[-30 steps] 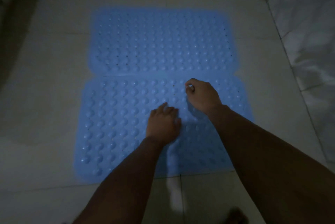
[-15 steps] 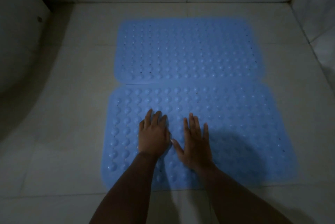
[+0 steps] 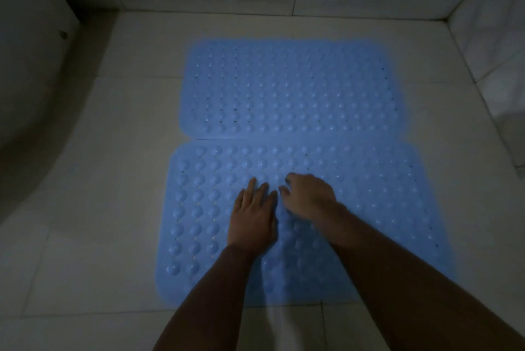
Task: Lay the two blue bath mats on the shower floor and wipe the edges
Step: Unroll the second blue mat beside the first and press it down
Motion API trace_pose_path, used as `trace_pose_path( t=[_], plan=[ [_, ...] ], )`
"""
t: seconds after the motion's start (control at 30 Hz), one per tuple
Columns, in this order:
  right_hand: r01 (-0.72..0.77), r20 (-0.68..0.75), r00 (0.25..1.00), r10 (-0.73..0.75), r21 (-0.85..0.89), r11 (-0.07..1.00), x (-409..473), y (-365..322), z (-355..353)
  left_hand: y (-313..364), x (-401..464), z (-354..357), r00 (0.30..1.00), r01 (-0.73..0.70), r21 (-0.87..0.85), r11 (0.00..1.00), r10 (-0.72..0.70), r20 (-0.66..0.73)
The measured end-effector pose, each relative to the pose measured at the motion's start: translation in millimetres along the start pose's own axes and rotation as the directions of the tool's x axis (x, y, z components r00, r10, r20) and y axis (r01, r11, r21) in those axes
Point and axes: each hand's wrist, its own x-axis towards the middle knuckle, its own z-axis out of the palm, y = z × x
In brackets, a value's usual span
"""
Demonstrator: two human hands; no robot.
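Head view | my left hand flat, pressing near mat so it grips | right hand curled, nothing visibly held | far mat butted alongside.

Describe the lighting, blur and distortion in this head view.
Head view: dim, bluish light; corners fall into dark vignette, heaviest at the left wall. The far mat looks soft, its edges hazy. The right hand is slightly motion-blurred; the left hand is sharper. Wide-angle lens bends the tile lines on the floor.
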Motion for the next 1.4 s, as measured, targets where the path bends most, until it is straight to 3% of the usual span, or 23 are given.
trace_pose_path(
  t=[0.17,0.4,0.57,0.67,0.83,0.93,1.03,1.13,1.27,1.4],
  plan=[
    [0.001,-0.092,0.996,-0.001,0.0,1.0,27.4,4.6,-31.3,15.9,-4.9,33.1,0.987,-0.02,0.103,0.994,0.003,0.161],
    [0.159,-0.287,0.952,-0.11,0.152,0.976,47.2,24.5,-19.2,21.7,-8.7,37.4,0.991,0.0,0.154,0.988,-0.021,0.132],
    [0.238,-0.489,0.864,-0.124,0.177,0.955,43.4,36.4,1.7,21.2,-7.9,39.5,0.991,0.002,0.136,0.991,-0.02,0.131],
    [0.296,-0.46,0.87,-0.176,0.203,0.933,34.6,42.2,-1.6,21.0,-9.3,38.6,0.987,0.008,0.101,0.995,-0.024,0.157],
    [0.139,-0.227,0.971,-0.075,0.281,0.95,23.7,18.0,-40.4,16.7,10.8,4.8,0.927,0.059,-0.057,0.997,-0.034,0.374],
    [0.054,-0.123,0.992,-0.026,0.234,0.971,15.8,-9.5,-45.3,-4.4,15.6,-32.7,0.971,0.165,-0.185,0.969,-0.127,0.201],
    [0.087,-0.171,0.984,-0.056,0.18,0.98,-1.5,-36.8,-18.0,-36.9,-5.0,-50.0,0.969,0.246,-0.09,0.965,-0.245,0.019],
    [0.16,-0.169,0.977,-0.133,0.154,0.975,-27.6,-67.4,38.3,-69.1,-25.6,-52.8,0.946,0.324,0.008,0.946,-0.324,-0.02],
    [0.205,-0.069,0.976,-0.207,-0.032,0.978,-52.6,-90.2,106.8,-90.8,-37.7,-46.8,0.932,0.351,0.03,0.936,-0.346,-0.111],
    [0.211,-0.174,0.957,-0.23,-0.123,0.97,-60.9,-88.9,125.2,-99.6,-43.1,-37.0,0.931,0.354,0.027,0.935,-0.349,-0.104]
  ],
)
